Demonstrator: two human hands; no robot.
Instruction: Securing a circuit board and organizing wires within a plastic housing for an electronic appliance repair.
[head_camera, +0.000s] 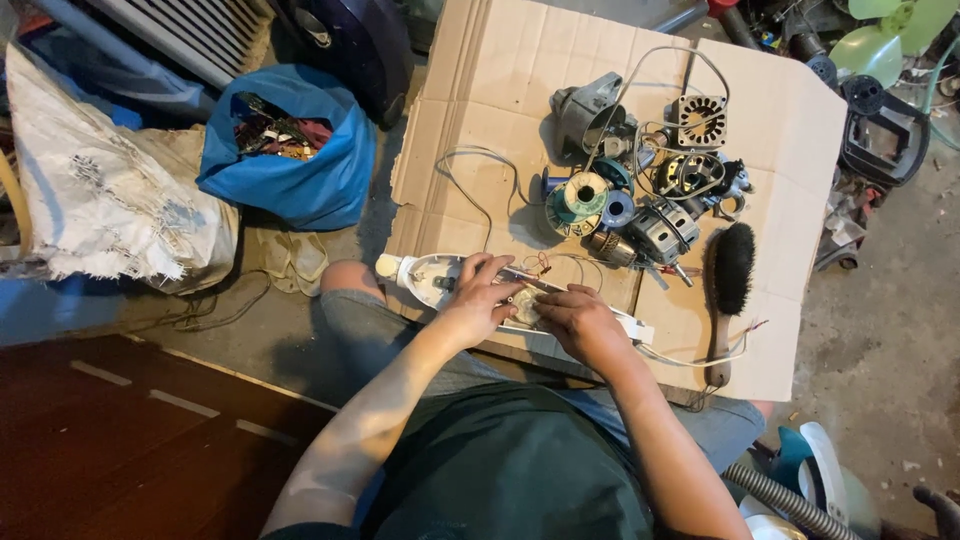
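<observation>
Both hands (530, 305) press a smooth white plastic housing (432, 275).

One head-worn camera looks steeply down from close above at the cardboard sheet (520, 90) and lap.

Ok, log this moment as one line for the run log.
left hand: on white casing | right hand: on casing, at wires | brush: right, untouched | motor parts: behind, on cardboard
</observation>
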